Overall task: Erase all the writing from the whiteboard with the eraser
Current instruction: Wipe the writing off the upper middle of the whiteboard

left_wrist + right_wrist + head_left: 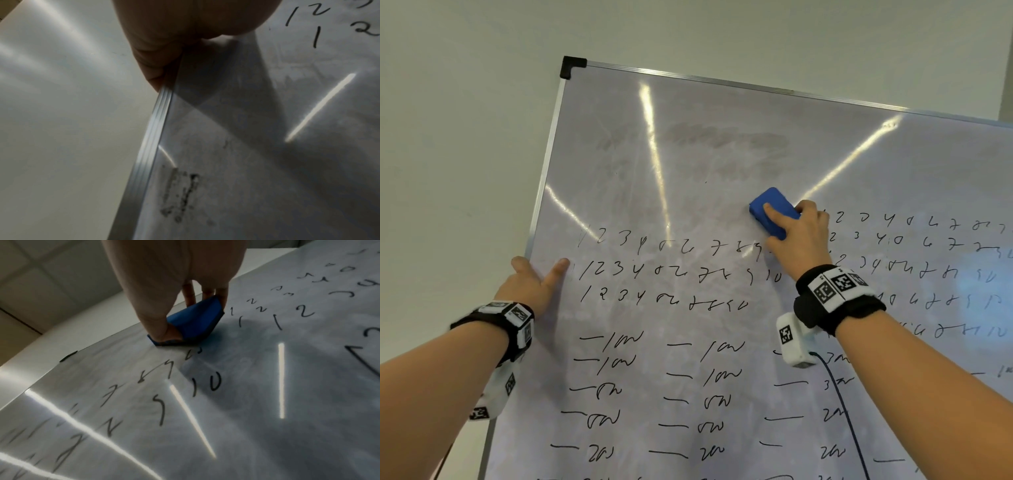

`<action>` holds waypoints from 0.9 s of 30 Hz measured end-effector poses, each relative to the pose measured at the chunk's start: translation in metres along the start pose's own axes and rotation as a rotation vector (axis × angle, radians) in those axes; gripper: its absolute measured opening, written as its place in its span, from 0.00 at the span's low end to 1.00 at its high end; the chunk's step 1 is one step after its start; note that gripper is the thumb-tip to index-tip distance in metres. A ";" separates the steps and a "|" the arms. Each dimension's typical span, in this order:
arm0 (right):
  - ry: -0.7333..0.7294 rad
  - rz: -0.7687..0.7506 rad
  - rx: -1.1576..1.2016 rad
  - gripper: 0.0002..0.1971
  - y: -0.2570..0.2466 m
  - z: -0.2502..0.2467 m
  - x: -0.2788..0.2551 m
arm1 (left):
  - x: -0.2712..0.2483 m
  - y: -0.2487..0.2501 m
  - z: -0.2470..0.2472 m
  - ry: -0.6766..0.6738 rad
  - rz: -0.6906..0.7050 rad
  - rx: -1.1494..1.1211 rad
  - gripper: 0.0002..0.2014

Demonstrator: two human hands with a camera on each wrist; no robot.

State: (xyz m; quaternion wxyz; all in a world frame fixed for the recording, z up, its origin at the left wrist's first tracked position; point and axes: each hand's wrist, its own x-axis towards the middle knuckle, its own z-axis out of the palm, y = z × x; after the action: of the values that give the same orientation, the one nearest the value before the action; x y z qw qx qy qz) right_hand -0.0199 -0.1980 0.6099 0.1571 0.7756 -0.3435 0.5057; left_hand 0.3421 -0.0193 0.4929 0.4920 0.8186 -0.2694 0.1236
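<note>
A whiteboard [688,164] with a silver frame fills most of the head view. Rows of black numbers [654,270] and dashes with scribbles [616,390] cover its middle and lower part; the upper part shows only grey smears. My right hand [796,236] grips a blue eraser [772,210] and presses it flat on the board just above the number rows. In the right wrist view the thumb and fingers clamp the eraser [193,322]. My left hand [532,284] holds the board's left frame edge [152,138], thumb on the front surface, fingers hidden behind.
A plain pale wall [465,137] lies behind and left of the board. The board's black plastic corner [571,66] sits at the top left. A dark cable [842,411] hangs from my right wrist camera across the board's lower right.
</note>
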 end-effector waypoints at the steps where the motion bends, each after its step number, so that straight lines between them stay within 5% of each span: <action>1: -0.012 0.003 -0.008 0.26 -0.001 0.000 -0.001 | 0.000 0.000 0.000 0.001 0.000 0.000 0.38; 5: -0.118 -0.174 -0.030 0.26 0.000 0.004 -0.010 | 0.000 0.000 -0.001 -0.006 -0.002 -0.009 0.38; 10: 0.016 0.054 0.034 0.25 0.005 0.000 0.000 | 0.000 -0.001 -0.001 -0.003 -0.002 -0.006 0.37; 14: -0.123 -0.110 0.068 0.26 0.005 0.008 -0.011 | -0.001 0.000 -0.001 -0.014 -0.007 -0.017 0.38; 19: 0.021 0.059 0.111 0.26 0.014 0.007 -0.008 | 0.000 0.000 -0.001 -0.015 -0.008 -0.016 0.37; 24: -0.081 -0.096 0.116 0.26 0.017 0.011 -0.017 | 0.000 -0.001 -0.001 -0.019 0.002 -0.017 0.35; 27: 0.040 0.034 0.110 0.26 0.024 0.001 -0.007 | 0.000 -0.002 -0.001 -0.013 0.007 -0.016 0.33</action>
State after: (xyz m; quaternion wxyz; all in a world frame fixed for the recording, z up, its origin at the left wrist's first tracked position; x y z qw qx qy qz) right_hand -0.0375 -0.2127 0.6004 0.1123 0.7670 -0.3249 0.5418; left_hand 0.3435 -0.0179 0.4920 0.4963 0.8145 -0.2763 0.1179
